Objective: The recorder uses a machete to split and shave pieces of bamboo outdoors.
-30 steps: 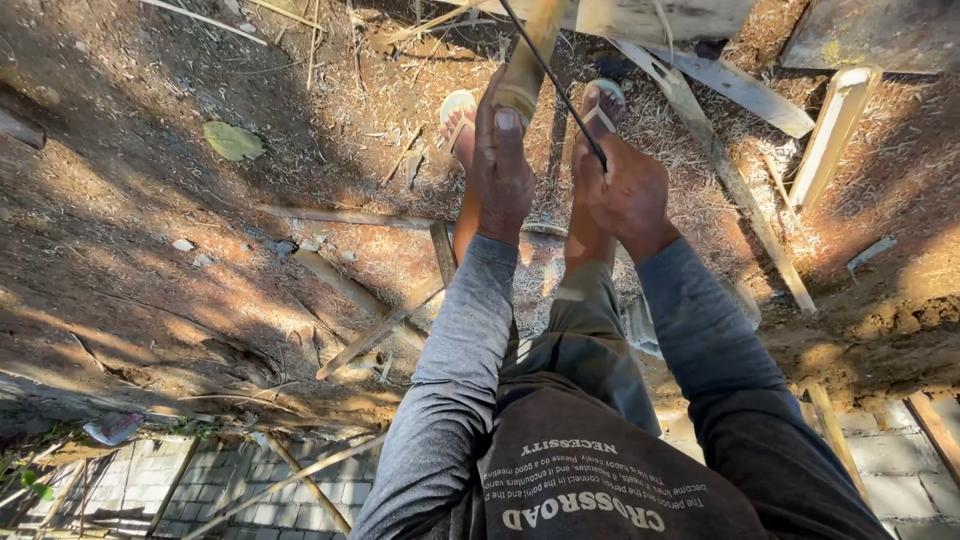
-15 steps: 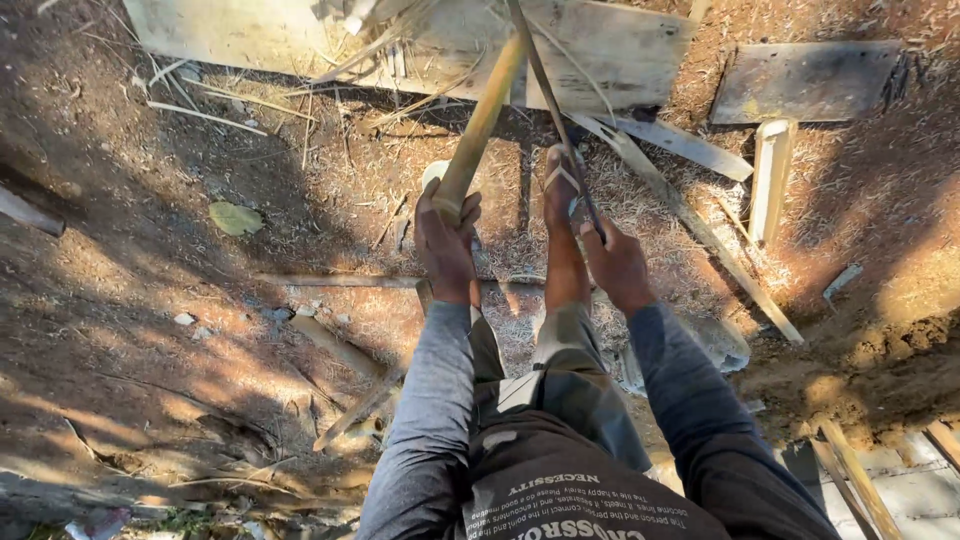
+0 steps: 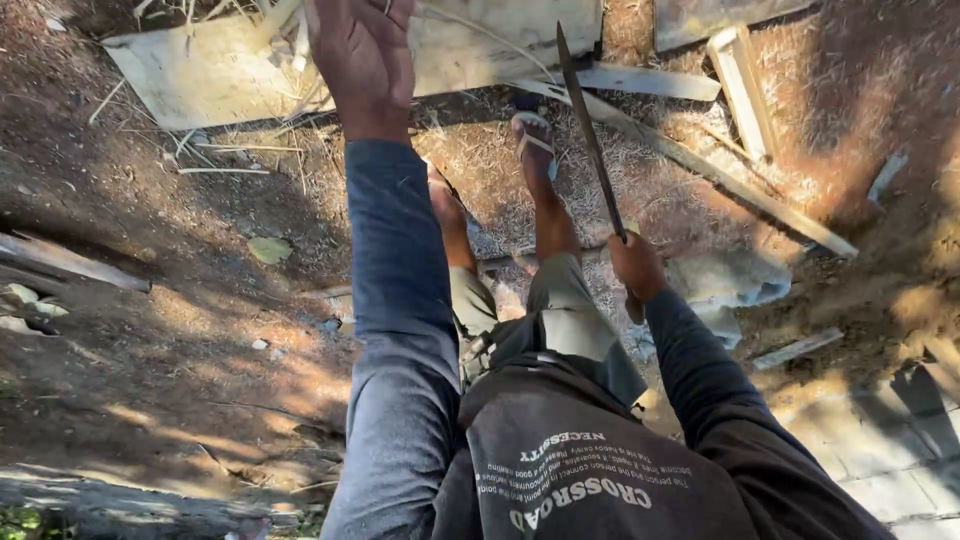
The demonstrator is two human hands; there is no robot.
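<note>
My right grip (image 3: pixel 637 268) is clenched round the handle of a long dark blade (image 3: pixel 590 130), which rises from the fist and points away over the sandalled foot (image 3: pixel 534 140). My left grip (image 3: pixel 362 55) is raised well left of the blade, fingers curled down; whether it holds anything I cannot tell. Beyond the blade's tip lies a pale board (image 3: pixel 200 70) on bare dirt.

Counting what is showing on the dirt yard

Two hands are showing, the left hand (image 3: pixel 362 60) and the right hand (image 3: pixel 636 266); one long blade (image 3: pixel 590 135) is standing up from the right one. Two feet are showing, one in a sandal (image 3: pixel 533 135). One pale board (image 3: pixel 210 70) and one green leaf (image 3: pixel 268 249) are lying on the ground.
</note>
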